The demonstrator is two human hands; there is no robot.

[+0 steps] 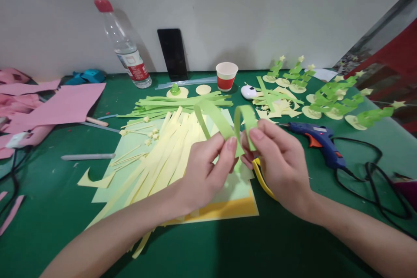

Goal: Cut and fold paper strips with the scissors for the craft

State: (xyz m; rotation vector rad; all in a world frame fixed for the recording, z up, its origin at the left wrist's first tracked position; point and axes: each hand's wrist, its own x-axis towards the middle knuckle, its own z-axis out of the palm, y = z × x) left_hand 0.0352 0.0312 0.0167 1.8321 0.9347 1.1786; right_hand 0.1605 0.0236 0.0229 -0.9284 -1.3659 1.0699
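A light green paper strip, matte and flat-edged, bends into two arches just right of the center of the frame, pinched between the thumbs and fingers of a left hand and a right hand. The arch at left is taller and wider, the one between the hands narrower; both crest toward the top of the frame and open downward, the looped band running roughly left to right overall. The fingers of both hands are closed on the paper, though the hands partly hide its ends. Below lie pale yellow strips, fanned from center toward lower left over light green sheets, with green strips bundled just beyond. At upper left, a red-capped bottle wears a red-and-white label whose print is too small to read, near a dark phone leaning on the wall. A red-and-white cup stands at upper center. At right, a blue glue gun with an orange trigger points left, below green spirals tipped with pale stars.
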